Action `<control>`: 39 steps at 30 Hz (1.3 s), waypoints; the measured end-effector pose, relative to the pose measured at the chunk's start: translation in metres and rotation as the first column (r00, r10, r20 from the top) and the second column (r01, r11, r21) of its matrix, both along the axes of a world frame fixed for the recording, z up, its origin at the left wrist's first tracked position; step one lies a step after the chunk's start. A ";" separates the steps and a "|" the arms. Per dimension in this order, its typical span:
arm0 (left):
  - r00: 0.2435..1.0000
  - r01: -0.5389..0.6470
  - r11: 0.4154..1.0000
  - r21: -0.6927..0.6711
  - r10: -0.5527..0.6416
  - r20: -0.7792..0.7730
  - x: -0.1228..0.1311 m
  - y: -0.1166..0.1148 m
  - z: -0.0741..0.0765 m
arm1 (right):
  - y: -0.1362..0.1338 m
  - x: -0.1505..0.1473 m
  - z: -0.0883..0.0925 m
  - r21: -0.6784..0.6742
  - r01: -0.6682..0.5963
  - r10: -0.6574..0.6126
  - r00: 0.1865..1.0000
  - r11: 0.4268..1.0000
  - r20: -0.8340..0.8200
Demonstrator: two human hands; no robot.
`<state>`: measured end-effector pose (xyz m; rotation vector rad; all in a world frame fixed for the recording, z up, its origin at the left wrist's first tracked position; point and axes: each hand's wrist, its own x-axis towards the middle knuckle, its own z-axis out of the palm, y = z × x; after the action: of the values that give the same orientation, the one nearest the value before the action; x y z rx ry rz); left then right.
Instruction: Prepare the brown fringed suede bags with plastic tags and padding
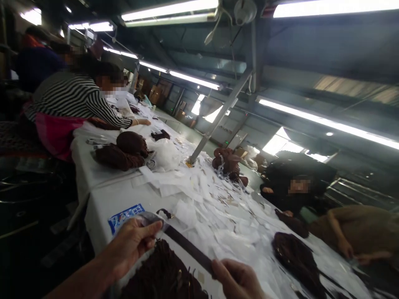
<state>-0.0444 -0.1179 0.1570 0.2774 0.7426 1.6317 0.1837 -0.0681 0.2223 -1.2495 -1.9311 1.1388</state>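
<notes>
My left hand [133, 243] pinches the far end of a dark flat strap [188, 246] between thumb and fingers. A greyish, see-through film [149, 216] shows at the same fingertips. The strap's near end is in my right hand [238, 280], closed on it, so the strap runs taut and slanting between both hands. Below it lies a dark brown bunched piece [163, 274], cut off by the lower edge of view; its kind is unclear. A blue printed packet [125, 216] lies just beyond my left hand. A small dark curled piece [164, 213] rests beside the strap.
White paper or plastic scraps [199, 203] cover much of the long white table [102, 199]. Dark brown bundles [124, 151] lie at left, others [296, 257] at right. A slanted metal post [218, 120] rises from the table. Co-workers lean in, one in a striped top [67, 97].
</notes>
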 end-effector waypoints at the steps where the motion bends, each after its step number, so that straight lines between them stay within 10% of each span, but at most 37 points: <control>1: 1.000 0.018 1.000 -0.001 -0.018 0.011 0.009 0.003 0.003 | 0.000 0.000 0.008 0.036 0.006 -0.007 0.999 0.999 0.033; 8: 0.980 0.196 0.977 0.080 -0.192 -0.050 0.058 0.026 0.037 | 0.011 -0.017 0.021 -0.045 -0.045 0.045 0.999 0.998 0.015; 13: 0.989 0.127 0.989 0.077 -0.120 -0.091 0.039 0.048 0.036 | 0.022 0.026 0.011 -0.060 0.073 -0.070 0.996 0.996 0.047; 19: 0.948 0.305 0.948 0.093 -0.293 -0.126 0.084 0.063 0.034 | 0.037 0.007 0.011 0.005 0.085 -0.085 0.996 0.996 -0.024; 25: 0.959 0.230 0.973 -0.004 -0.228 -0.171 0.071 0.087 0.013 | 0.045 0.031 -0.027 -0.144 0.044 -0.054 0.997 0.989 -0.063; 39: 0.919 0.347 0.927 -0.141 -0.366 -0.144 0.116 0.094 -0.048 | 0.038 0.064 -0.101 0.012 0.233 -0.233 0.971 0.972 0.058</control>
<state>0.0719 -0.0235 0.1093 0.4470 0.8540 1.2252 0.2481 -0.0306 0.1211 -1.4784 -1.7710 0.9860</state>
